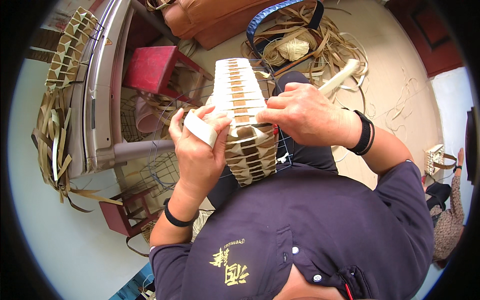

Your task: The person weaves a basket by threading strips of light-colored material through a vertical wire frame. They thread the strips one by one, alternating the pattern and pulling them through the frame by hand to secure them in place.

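A half-woven basket [235, 102] on a dark wire frame lies across my lap. Its upper face is wrapped in cream strips with a brown checked band down the middle; the nearer face has brown and cream folded points. My left hand [197, 157] is closed at the basket's left edge, with a cream strip [201, 128] looped over its fingers. My right hand [320, 117] pinches at the right edge where the two faces meet; what sits between its fingertips is mostly hidden. Behind that hand a pale strip [341, 75] sticks out toward the far right.
A red stool [151, 68] and a grey table frame [102, 100] stand at left, with brown strips [52, 135] hanging over it. Beyond lie a blue-handled basket [285, 11], cord [293, 49] and tangled strips [345, 42]. Another person [450, 220] sits at far right.
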### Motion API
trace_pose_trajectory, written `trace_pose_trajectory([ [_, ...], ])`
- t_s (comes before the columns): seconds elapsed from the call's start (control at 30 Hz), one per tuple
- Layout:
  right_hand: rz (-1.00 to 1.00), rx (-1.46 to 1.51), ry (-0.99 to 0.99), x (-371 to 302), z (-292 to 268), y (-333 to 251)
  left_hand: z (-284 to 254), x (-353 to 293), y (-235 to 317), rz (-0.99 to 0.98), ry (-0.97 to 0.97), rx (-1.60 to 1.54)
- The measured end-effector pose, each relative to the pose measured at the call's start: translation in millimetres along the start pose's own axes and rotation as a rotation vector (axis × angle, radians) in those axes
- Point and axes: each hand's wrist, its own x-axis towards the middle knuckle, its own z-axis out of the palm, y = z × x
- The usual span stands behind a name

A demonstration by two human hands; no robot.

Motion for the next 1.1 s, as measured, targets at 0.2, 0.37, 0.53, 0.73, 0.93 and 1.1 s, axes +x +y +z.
trace_pose_trajectory([
  [0.2, -0.081, 0.018, 0.12, -4, 11, 5, 3, -12, 3, 0.007, 0.147, -0.011],
  [0.37, -0.095, 0.062, 0.06, -3, 7, 4, -34, -28, -32, -0.805, -0.082, -0.966],
  [0.53, -0.127, 0.012, 0.051, 0, 11, 4, -81, -4, -36, -0.212, 0.135, 0.587],
  [0.73, -0.158, 0.069, 0.048, 7, 15, 3, -41, 14, 23, 0.088, -0.093, 0.081],
  [0.93, -0.179, 0.024, 0.164, 2, 20, 7, -14, 11, -1, 0.046, -0.138, -0.057],
  [1.1, -0.234, -0.082, 0.299, 0, 17, 11, -9, 10, 0, -0.017, -0.149, -0.165],
])
